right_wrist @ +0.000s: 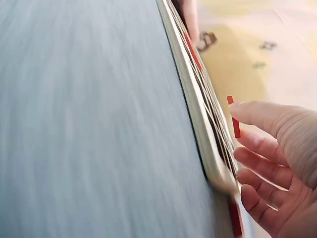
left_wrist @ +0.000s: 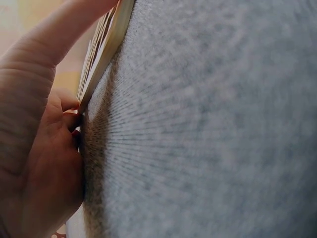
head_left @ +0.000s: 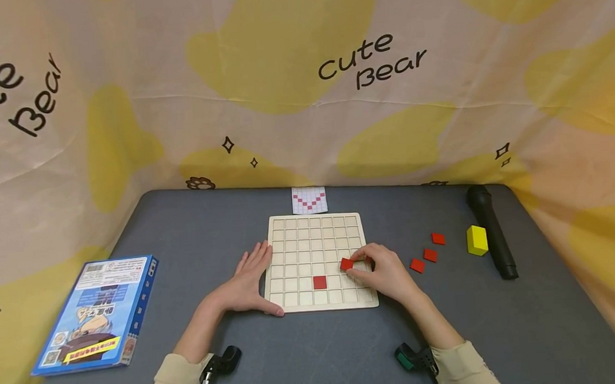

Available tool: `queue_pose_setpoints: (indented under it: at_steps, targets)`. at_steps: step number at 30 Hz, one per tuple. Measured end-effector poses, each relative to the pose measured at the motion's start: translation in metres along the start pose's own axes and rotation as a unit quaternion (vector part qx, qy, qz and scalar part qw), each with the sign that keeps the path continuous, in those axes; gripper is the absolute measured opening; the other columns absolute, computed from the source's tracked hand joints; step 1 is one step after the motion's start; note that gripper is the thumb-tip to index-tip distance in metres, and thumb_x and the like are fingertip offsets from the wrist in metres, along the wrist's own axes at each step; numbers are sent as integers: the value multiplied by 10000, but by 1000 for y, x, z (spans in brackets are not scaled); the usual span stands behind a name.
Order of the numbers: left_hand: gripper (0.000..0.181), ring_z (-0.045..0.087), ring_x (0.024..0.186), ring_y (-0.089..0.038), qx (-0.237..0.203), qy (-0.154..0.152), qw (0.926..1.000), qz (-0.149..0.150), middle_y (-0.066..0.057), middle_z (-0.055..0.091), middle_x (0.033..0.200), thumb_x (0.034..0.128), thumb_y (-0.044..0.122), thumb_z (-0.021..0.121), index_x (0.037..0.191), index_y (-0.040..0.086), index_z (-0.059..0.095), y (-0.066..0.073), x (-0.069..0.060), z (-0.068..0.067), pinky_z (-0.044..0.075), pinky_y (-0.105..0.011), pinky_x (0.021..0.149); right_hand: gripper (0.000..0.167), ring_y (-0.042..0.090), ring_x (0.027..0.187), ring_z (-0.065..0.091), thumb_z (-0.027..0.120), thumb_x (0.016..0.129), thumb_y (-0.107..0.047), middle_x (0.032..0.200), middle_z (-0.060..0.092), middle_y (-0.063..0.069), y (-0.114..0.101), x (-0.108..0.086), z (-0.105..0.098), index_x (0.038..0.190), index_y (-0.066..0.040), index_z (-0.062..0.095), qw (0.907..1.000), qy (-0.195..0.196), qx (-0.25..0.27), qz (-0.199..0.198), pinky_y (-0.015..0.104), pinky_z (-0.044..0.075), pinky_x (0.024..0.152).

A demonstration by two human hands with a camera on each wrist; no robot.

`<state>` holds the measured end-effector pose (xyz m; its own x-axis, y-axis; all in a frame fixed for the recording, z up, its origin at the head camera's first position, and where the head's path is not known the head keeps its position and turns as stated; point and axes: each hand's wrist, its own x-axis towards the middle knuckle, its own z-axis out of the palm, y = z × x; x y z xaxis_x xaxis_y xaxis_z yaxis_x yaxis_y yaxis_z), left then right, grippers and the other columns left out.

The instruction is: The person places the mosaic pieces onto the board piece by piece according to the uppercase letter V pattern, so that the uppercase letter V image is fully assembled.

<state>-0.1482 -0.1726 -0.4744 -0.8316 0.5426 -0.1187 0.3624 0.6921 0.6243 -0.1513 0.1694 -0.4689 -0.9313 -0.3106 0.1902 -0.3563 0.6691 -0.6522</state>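
Observation:
A pale wooden grid board (head_left: 291,299) lies on the grey table, with one red square tile (head_left: 320,282) set in a cell near its lower middle. My right hand (head_left: 385,271) pinches another red tile (head_left: 346,263) between thumb and fingertip over the right part of the board; the right wrist view shows this tile (right_wrist: 234,118) held on edge, apart from the grid. With fingers spread, my left hand (head_left: 246,281) rests against the board's left side, its thumb by the lower left corner. In the left wrist view the thumb touches the board's edge (left_wrist: 106,52).
Several loose red tiles, one a red tile (head_left: 430,255), lie right of the board. Beyond them are a yellow block (head_left: 476,240) and a black microphone (head_left: 492,233). A pattern card (head_left: 309,200) sits behind the board. At left lies a blue box (head_left: 95,310).

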Motion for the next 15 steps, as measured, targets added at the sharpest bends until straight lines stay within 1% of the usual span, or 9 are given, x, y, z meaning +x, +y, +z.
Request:
queue_pose_setpoints:
  at_steps: [5, 8, 12, 15]
  targets:
    - [1363, -65, 1481, -325, -55, 50, 10000, 57, -181, -40, 1617, 622, 590, 850, 1544, -29, 59, 1, 1, 0, -27, -540, 1148, 205, 121, 905, 561, 812, 798, -259, 982, 655, -77, -16, 7, 18, 965, -181, 720, 9996, -172, 201, -59, 340, 470, 808]
    - [1363, -68, 1481, -320, -47, 45, 10000, 39, -179, -42, 1617, 620, 584, 853, 1545, -26, 59, 1, 1, 0, -26, -533, 1150, 202, 127, 893, 558, 807, 794, -234, 969, 655, -65, -25, 12, 28, 963, -165, 721, 9992, -259, 281, -136, 334, 464, 805]
    - [1359, -64, 1482, -316, -59, 64, 10000, 18, -176, -36, 1617, 621, 586, 851, 1545, -25, 63, 1, 0, 0, -24, -532, 1151, 188, 132, 882, 545, 803, 794, -229, 955, 661, -54, -35, 21, 41, 950, -161, 724, 9988, -341, 172, -310, 321, 450, 792]
    - [1357, -60, 1482, -318, -71, 84, 9999, 16, -179, -31, 1617, 623, 591, 848, 1544, -29, 68, 1, -1, 0, -21, -537, 1150, 179, 124, 888, 538, 799, 796, -249, 958, 660, -67, -41, 27, 49, 945, -181, 728, 9987, -358, -62, -364, 311, 448, 789]
